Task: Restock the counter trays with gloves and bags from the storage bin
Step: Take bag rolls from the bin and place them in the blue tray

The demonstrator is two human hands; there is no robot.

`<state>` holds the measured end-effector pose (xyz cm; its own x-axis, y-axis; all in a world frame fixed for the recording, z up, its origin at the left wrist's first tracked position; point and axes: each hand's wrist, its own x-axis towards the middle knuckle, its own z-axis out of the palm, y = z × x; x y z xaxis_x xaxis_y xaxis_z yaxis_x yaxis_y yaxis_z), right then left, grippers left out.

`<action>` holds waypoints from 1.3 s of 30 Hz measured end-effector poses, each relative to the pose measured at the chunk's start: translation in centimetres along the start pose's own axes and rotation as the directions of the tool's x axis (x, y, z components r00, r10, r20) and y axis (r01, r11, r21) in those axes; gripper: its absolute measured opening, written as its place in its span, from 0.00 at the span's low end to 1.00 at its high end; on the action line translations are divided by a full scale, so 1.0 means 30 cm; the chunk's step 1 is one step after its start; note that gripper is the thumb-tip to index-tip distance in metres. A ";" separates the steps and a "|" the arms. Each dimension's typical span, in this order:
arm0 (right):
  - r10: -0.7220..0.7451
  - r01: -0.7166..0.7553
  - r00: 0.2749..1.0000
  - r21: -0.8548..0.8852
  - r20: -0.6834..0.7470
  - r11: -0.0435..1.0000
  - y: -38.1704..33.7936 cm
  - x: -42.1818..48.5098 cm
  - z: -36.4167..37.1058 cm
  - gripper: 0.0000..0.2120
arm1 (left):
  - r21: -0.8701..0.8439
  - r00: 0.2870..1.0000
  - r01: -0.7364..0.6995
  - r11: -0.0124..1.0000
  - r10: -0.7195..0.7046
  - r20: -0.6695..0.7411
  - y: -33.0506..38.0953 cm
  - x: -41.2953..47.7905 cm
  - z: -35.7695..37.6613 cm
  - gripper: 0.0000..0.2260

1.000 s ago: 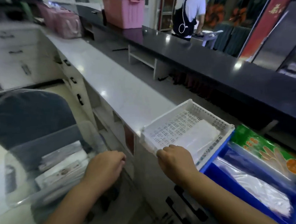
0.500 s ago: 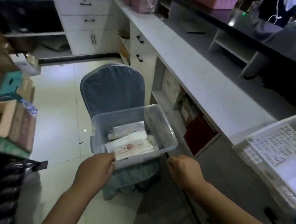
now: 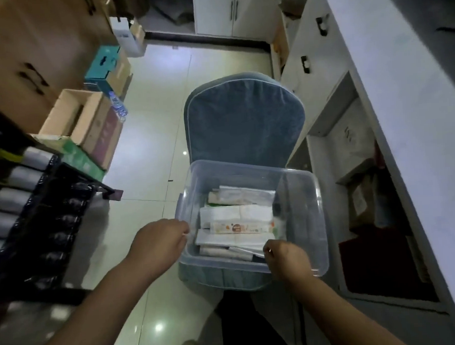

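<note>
A clear plastic storage bin stands on the seat of a blue padded chair. Inside lie several flat white packets, one with an orange printed label. My left hand is at the bin's left rim, its fingertips pinched on the edge. My right hand hovers over the bin's near rim with its fingers curled down toward the nearest packets; whether it grips one is hidden. The counter trays are out of view.
The white counter with open shelves beneath runs along the right. Cardboard boxes and a black rack of rolls crowd the left. Glossy tiled floor lies between them and the chair.
The view has swung from the counter trays down to the bin on the chair. My right hand left the white tray and came to the bin's near rim; my left hand reached the left rim.
</note>
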<state>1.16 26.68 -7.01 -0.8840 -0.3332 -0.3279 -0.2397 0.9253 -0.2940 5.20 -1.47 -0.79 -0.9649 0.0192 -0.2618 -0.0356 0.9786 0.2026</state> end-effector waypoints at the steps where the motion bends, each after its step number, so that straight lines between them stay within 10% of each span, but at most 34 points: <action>1: 0.004 -0.004 0.999 -0.006 0.042 1.000 0.021 0.055 0.012 0.08 | -0.004 1.000 0.024 1.000 -0.024 0.003 0.005 0.032 0.004 0.09; 13: -0.148 0.216 0.930 -0.175 0.338 0.961 0.205 0.634 0.231 0.14 | -0.125 0.956 0.276 0.953 -0.258 0.140 -0.044 0.326 0.209 0.10; 28: -0.174 0.282 0.921 -0.290 0.348 0.915 0.209 0.758 0.493 0.18 | -0.246 0.970 0.215 0.945 -0.176 0.169 -0.019 0.455 0.382 0.12; 39: -0.572 0.583 0.745 0.080 0.345 0.808 0.176 0.672 0.241 0.21 | -0.100 0.994 -0.016 0.995 0.027 0.104 0.091 0.506 0.357 0.32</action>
<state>-15.03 23.54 -21.65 -0.3827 -0.8395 -0.3857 -0.6775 0.5389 -0.5007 -6.77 3.69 -14.33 -0.9331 0.0667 -0.3534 -0.0455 0.9529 0.2998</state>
